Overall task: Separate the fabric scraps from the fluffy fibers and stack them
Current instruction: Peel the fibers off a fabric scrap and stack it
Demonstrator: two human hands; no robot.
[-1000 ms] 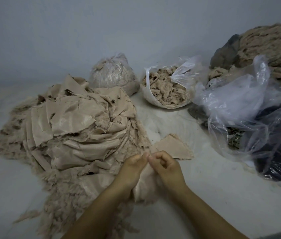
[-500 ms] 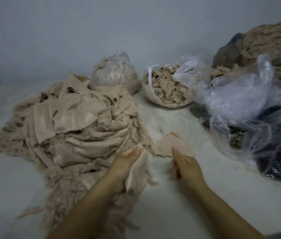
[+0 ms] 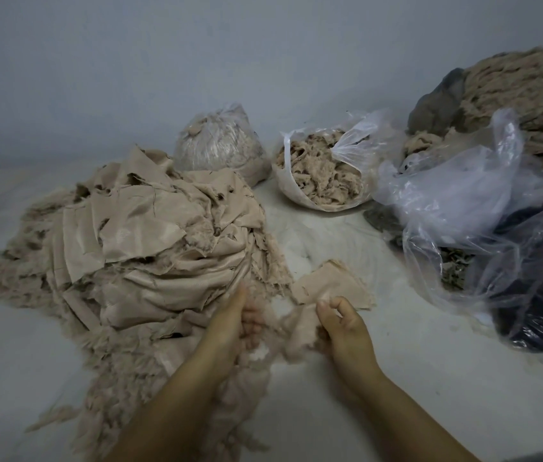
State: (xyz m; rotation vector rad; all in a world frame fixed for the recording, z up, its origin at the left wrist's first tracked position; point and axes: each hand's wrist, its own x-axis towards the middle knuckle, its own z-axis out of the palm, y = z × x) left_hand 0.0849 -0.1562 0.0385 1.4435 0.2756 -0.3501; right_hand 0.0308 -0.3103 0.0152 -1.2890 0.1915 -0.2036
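Note:
A big heap of beige fabric scraps (image 3: 150,248) mixed with fluffy fibers lies on the white surface at the left. A small flat stack of beige scraps (image 3: 330,285) rests just right of it. Between my hands stretches a frayed beige piece (image 3: 291,328) with fluff hanging from it. My left hand (image 3: 233,323) grips its left end, blurred by motion. My right hand (image 3: 340,323) pinches its right end with curled fingers, just in front of the small stack.
An open plastic bag of fluffy fibers (image 3: 323,175) and a tied bag (image 3: 217,145) stand at the back. Crumpled clear plastic bags (image 3: 483,208) with dark contents fill the right side. A large brownish fiber pile (image 3: 523,91) rises at the back right. Loose fluff (image 3: 163,395) trails forward.
My right hand, which had let go and lay near the small stack, has come back and taken hold of the piece; both hands now pull it apart.

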